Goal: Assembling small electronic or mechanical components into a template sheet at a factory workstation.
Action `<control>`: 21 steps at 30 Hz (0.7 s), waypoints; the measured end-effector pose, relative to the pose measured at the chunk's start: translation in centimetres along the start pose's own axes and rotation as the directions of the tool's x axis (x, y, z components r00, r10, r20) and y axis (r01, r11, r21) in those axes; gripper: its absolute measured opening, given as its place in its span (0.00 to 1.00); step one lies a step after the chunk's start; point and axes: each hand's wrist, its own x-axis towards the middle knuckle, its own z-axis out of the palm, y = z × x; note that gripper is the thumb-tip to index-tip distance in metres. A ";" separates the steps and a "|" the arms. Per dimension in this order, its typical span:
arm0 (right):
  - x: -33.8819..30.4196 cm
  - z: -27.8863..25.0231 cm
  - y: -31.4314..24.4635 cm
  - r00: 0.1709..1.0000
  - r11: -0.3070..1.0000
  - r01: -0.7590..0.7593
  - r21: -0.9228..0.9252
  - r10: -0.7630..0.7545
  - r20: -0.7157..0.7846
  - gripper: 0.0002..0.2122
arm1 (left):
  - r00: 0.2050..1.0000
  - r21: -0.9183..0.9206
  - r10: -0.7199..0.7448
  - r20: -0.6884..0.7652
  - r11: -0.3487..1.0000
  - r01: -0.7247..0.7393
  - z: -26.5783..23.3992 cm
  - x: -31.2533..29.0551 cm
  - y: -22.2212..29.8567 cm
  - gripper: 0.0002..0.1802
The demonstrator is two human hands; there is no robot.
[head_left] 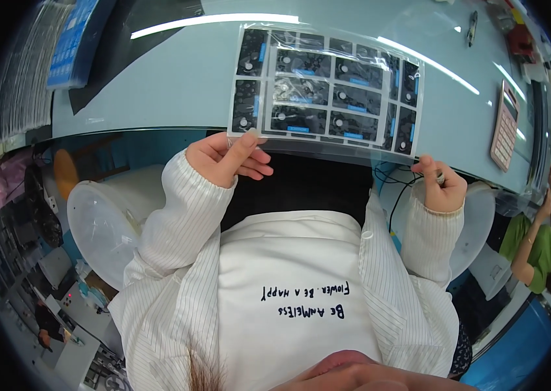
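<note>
A clear plastic sleeve [322, 138] lies over the near edge of the light table, in front of me. Inside it shows a white-bordered sheet [357, 98] with rows of black rectangles, each bearing a small blue strip and a pale round spot. My left hand [233, 159] pinches the sleeve's near left corner between thumb and fingers. At the near right corner, my right hand [442, 186], with a ring on one finger, pinches the edge between thumb and forefinger. Glare from the lamps hides part of the sheet's middle.
A tall pile of thin sheets [24, 78] and a blue printed pack [80, 45] stand at the far left, beside a black sheet [109, 62]. Rightward lie a pink calculator [505, 127] and a pen [472, 29]. Translucent tubs flank me; a person in green [536, 251] sits at right.
</note>
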 end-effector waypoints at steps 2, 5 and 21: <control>-0.1 0.9 1.4 0.999 0.991 0.038 0.126 -0.040 0.016 0.10 | 1.000 -0.069 0.013 0.003 0.998 -0.012 -0.2 0.0 -0.6 0.17; -0.5 1.5 1.1 0.998 0.943 -0.042 0.331 0.021 0.066 0.10 | 0.996 -0.185 0.019 0.090 0.983 -0.002 -0.7 0.0 -0.8 0.18; -1.3 3.9 0.7 0.960 0.817 -0.182 0.548 0.268 -0.081 0.08 | 0.999 0.006 0.034 -0.019 0.999 -0.033 0.3 0.0 -0.3 0.18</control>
